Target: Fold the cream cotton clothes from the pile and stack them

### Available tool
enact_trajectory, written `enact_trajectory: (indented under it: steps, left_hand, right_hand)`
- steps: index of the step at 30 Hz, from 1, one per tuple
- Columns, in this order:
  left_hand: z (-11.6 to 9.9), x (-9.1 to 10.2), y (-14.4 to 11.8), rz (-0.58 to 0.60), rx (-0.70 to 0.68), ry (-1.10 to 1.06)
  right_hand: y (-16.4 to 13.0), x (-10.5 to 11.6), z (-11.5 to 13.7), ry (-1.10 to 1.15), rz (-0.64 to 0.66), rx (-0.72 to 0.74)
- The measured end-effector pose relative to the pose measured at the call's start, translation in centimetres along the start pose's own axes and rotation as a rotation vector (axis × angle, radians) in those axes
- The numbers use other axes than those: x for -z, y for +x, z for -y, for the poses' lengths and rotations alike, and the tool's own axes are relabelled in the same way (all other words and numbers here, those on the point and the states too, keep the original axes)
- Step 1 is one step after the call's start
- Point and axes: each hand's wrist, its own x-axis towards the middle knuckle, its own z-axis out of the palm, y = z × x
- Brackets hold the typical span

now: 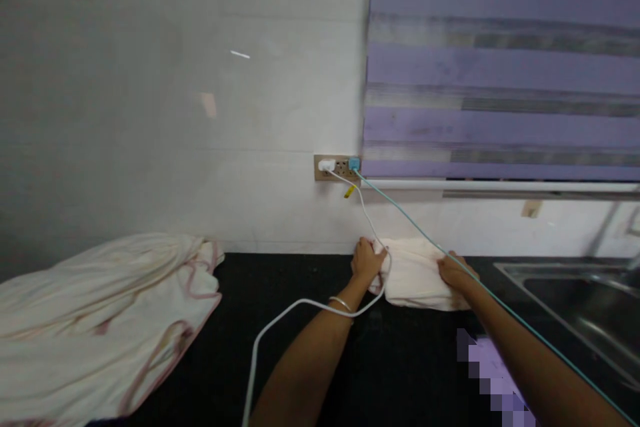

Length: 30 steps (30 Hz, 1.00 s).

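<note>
A folded cream cloth [414,272] lies on the black countertop [280,287] against the white wall. My left hand [367,261] grips its left edge, a bangle on that wrist. My right hand [454,272] presses on the cloth's right side. A white cable [280,319] runs from the wall socket [338,167] down past my left wrist. A teal cable [400,212] from the same socket crosses over the cloth and my right forearm.
A large crumpled cream garment with pink trim [100,320] lies on the counter at the left. A steel sink [585,307] sits at the right. Purple striped blinds [500,67] hang above it.
</note>
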Motion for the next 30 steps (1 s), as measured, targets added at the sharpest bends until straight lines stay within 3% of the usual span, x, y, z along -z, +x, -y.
enact_trajectory:
  steps: [5,10,12,15,19,22,25,30]
  left_hand:
    - [-0.1,3.5,-0.7,0.043,-0.028,0.066]
    - [0.0,10.3,-3.7,0.252,-0.087,0.064]
    - [-0.2,13.3,-5.8,0.344,-0.098,0.066]
    - [-0.8,17.3,-9.1,0.432,-0.102,0.07]
    - [-0.8,21.4,-13.0,0.459,-0.079,0.063]
    - [0.4,23.6,-15.3,0.462,-0.044,0.044]
    - [1.7,25.2,-17.5,0.444,-0.02,0.028]
    - [1.0,26.3,-20.2,0.538,-0.081,0.274]
  right_hand:
    - [-1.8,1.3,3.4,-0.118,-0.107,-0.038]
    - [-5.9,3.2,8.5,-0.088,-0.118,0.253]
    - [-8.4,3.8,10.8,-0.011,-0.115,0.365]
    - [-13.0,4.2,14.4,0.172,-0.127,0.4]
    - [-20.0,4.0,19.2,0.481,0.019,0.419]
    - [-24.9,2.8,21.6,0.577,0.165,0.562]
    - [-28.6,0.8,22.3,0.563,0.249,0.596]
    - [-30.5,-1.5,21.4,0.273,0.362,0.735]
